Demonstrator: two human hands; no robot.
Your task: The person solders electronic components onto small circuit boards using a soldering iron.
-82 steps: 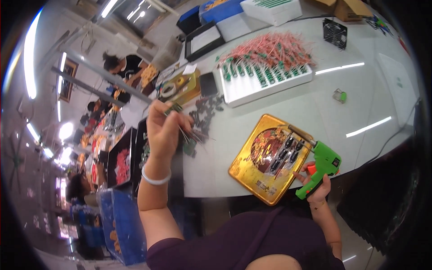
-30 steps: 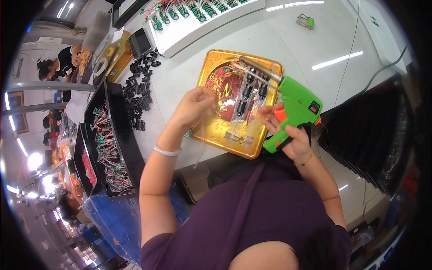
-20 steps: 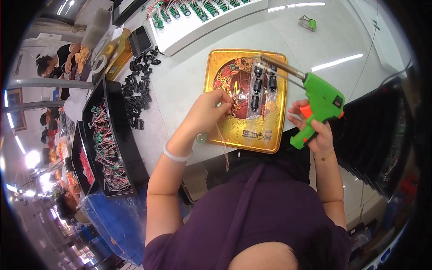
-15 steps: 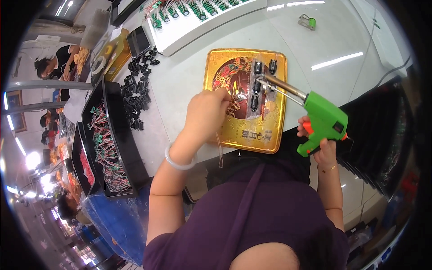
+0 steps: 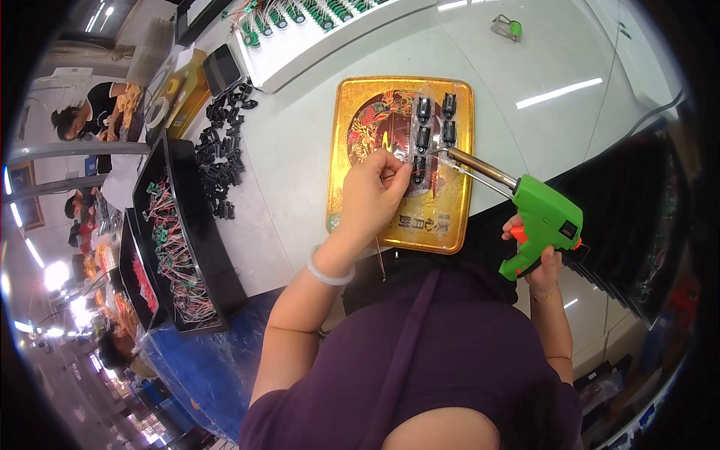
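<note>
My right hand (image 5: 541, 264) grips a green soldering gun (image 5: 546, 211) with an orange trigger. Its metal barrel and thin side tube point left, the tip close to a small black part (image 5: 418, 171) on a gold tin (image 5: 352, 217). Over that tin, my left hand (image 5: 375, 189) is closed in a pinch on thin wires (image 5: 380, 259), which trail below the palm toward the table edge. The fingertips are beside the lowest black part; the wire ends are mostly hidden. Several similar black parts (image 5: 423, 110) stand in two columns on a clear strip on the tin.
Loose black pieces (image 5: 221, 154) lie in a heap to the left, beside a black bin (image 5: 214, 247) of wired green boards. A white tray (image 5: 330, 41) with green coil-like parts is at the back. A small green-and-metal object (image 5: 508, 28) lies far right. Other people sit at the left.
My left hand has moved right, bringing the wires up to the lowest black part. The soldering gun has shifted slightly down, its tip now nearer that part.
</note>
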